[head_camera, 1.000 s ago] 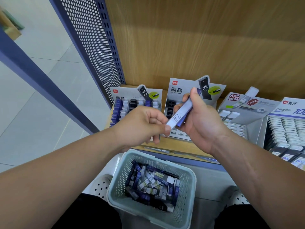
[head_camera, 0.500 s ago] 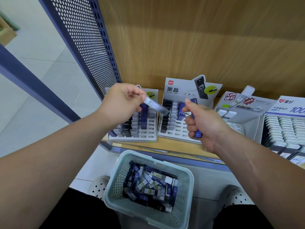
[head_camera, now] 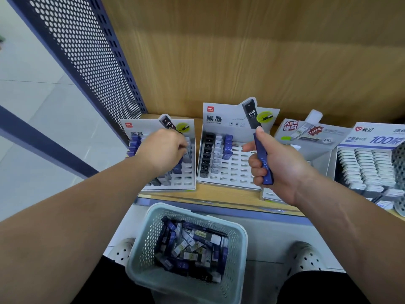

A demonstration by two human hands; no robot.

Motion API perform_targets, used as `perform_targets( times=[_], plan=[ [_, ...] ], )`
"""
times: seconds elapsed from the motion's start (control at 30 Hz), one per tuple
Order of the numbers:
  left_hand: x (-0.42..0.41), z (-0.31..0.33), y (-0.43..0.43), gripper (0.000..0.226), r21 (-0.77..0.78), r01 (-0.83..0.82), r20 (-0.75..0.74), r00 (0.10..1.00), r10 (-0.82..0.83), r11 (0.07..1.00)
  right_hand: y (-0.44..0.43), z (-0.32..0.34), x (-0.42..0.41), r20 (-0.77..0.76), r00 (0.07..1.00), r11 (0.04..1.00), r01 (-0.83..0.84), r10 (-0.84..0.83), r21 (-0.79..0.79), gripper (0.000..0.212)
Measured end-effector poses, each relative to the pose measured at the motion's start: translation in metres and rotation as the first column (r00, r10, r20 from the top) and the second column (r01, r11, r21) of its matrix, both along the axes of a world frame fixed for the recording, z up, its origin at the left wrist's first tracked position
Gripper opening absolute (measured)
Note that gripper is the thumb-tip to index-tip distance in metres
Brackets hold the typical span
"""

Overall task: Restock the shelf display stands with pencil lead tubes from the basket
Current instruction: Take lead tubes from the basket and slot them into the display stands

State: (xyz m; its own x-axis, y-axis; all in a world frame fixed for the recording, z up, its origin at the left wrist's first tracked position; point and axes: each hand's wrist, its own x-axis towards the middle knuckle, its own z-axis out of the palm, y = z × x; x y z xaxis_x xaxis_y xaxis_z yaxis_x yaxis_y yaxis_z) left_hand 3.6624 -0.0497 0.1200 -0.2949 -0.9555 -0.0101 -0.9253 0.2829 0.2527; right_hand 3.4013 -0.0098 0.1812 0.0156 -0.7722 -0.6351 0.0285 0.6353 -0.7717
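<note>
Low and near in the head view: pale green basket (head_camera: 239, 238) between two white perforated shoes (head_camera: 306, 256), heaped with loose pencil lead tubes (head_camera: 190, 245), well apart from both hands. Farther off, on the wooden shelf (head_camera: 219, 196), tiered display stands side by side.

Over the left stand (head_camera: 188, 178), left hand (head_camera: 162, 150), knuckles up, fingers curled down among the dark blue and grey tubes there; cannot tell whether pinching a tube or merely touching the rows.

Just in front of the middle stand (head_camera: 236, 172), filled only at its far left with black, white and blue columns, right hand (head_camera: 278, 165) wrapped around one dark blue tube (head_camera: 264, 162). Held nearly upright, thumb tip on its far end, near end poking out below the little finger.

To the right, grey carton (head_camera: 306, 137) and white box (head_camera: 370, 140) of pale tubes. Far left, blue perforated panel (head_camera: 87, 51).
</note>
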Motion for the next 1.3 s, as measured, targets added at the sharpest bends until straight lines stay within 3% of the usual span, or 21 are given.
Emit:
perform_targets(
  times=[0.27,0.43,0.57,0.6,0.67,0.73,0.8,0.9,1.03,1.13,1.23,1.3],
  plan=[
    [-0.01,0.002,0.001,0.01,0.006,-0.053,-0.039,0.998,0.053,0.999,-0.002,0.0,-0.006,0.032,0.999,1.0,0.011,-0.012,0.018,0.046],
    [-0.014,-0.001,0.003,0.014,-0.015,-0.08,0.02,0.997,0.08,0.997,-0.002,0.001,-0.005,0.157,0.987,0.998,0.023,-0.031,0.051,0.025],
    [-0.018,0.007,0.008,0.028,0.003,-0.079,0.026,0.997,0.079,0.997,0.0,0.003,0.0,0.147,0.987,0.998,-0.062,0.064,-0.023,0.03],
    [-0.022,0.013,0.009,0.034,0.004,-0.092,-0.033,0.995,0.092,0.996,0.001,0.004,0.002,0.121,0.986,0.993,-0.109,0.114,-0.045,0.031],
    [-0.032,0.031,0.015,0.039,0.154,-0.164,-0.336,0.919,0.208,0.974,0.004,0.006,0.006,0.058,0.975,0.975,-0.212,0.216,-0.062,0.025],
    [-0.042,0.053,0.023,0.031,0.374,-0.11,-0.639,0.689,0.342,0.921,0.008,0.006,0.011,-0.01,0.957,0.955,-0.29,0.29,-0.06,0.017],
    [-0.047,0.067,0.032,0.017,0.436,0.004,-0.729,0.588,0.351,0.9,0.01,0.005,0.018,-0.065,0.943,0.942,-0.329,0.325,-0.068,0.016],
    [-0.041,0.068,0.043,0.005,0.445,0.063,-0.737,0.592,0.325,0.893,0.011,0.004,0.03,-0.092,0.939,0.937,-0.339,0.331,-0.081,0.014],
    [-0.017,0.063,0.057,0.01,0.512,0.015,-0.73,0.534,0.426,0.859,0.017,0.007,0.044,-0.06,0.958,0.952,-0.286,0.282,-0.104,0.014],
    [0.004,0.059,0.065,0.009,0.526,-0.067,-0.716,0.503,0.484,0.848,0.018,0.008,0.055,-0.007,0.99,0.975,-0.138,0.138,-0.172,0.016],
    [0.023,0.05,0.071,0.008,0.49,-0.114,-0.706,0.53,0.47,0.864,0.017,0.004,0.068,0.079,0.997,0.977,0.021,-0.004,-0.211,0.017],
    [0.038,0.039,0.072,0.008,0.378,-0.196,-0.667,0.62,0.413,0.905,0.016,0.001,0.079,0.085,0.994,0.971,0.081,-0.063,-0.227,0.018]
  ],
)
